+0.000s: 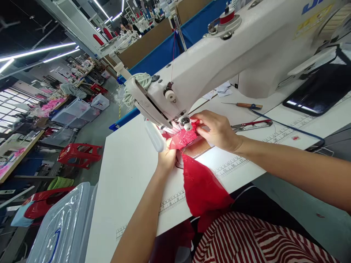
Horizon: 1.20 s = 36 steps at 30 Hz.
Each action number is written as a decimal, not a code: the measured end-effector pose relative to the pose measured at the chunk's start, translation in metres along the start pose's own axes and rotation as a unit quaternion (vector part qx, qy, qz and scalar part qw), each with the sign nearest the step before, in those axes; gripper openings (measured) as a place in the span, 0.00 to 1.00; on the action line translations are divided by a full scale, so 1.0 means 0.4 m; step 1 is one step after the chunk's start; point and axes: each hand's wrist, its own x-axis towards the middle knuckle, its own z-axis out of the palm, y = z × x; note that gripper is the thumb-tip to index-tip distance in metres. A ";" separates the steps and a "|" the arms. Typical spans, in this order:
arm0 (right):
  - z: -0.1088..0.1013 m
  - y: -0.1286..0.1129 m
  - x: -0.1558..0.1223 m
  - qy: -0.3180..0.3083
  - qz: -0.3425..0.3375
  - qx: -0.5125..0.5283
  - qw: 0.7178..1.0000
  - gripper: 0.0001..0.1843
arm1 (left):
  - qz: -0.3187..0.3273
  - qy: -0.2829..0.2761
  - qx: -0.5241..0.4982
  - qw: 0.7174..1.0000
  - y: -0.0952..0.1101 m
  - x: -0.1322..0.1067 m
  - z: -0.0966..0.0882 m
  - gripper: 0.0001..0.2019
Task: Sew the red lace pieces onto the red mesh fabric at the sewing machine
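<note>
A white sewing machine (214, 62) stretches over the table, its needle area above a piece of red lace fabric (188, 138). My right hand (218, 129) pinches the fabric's right edge between thumb and fingers, close beside the presser area. On the left, my left hand (166, 155) holds the other edge; its fingertips are partly hidden by the fabric and a pale machine guard (155, 136). From the machine bed a red cloth panel (201, 184) hangs over the table's front edge towards my lap.
Right of the machine bed lie red-handled thread snips (253, 125), a wooden-handled awl (245, 105) and a black phone (319, 87). Printed rulers run along the white table (128, 171). A clear plastic bin (61, 219) and red stools (79, 155) stand to the left.
</note>
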 end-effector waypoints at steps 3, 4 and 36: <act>-0.009 0.005 0.001 0.011 -0.025 -0.011 1.000 0.09 | 0.016 0.001 0.003 1.000 -0.004 0.005 -0.002 0.17; -0.012 0.006 0.001 0.009 -0.032 -0.012 0.999 0.08 | 0.020 0.000 0.005 1.000 -0.005 0.006 -0.003 0.17; -0.068 -0.018 0.007 -0.213 -0.243 -0.189 0.927 0.19 | 0.406 -0.096 0.366 0.832 -0.031 -0.034 -0.031 0.18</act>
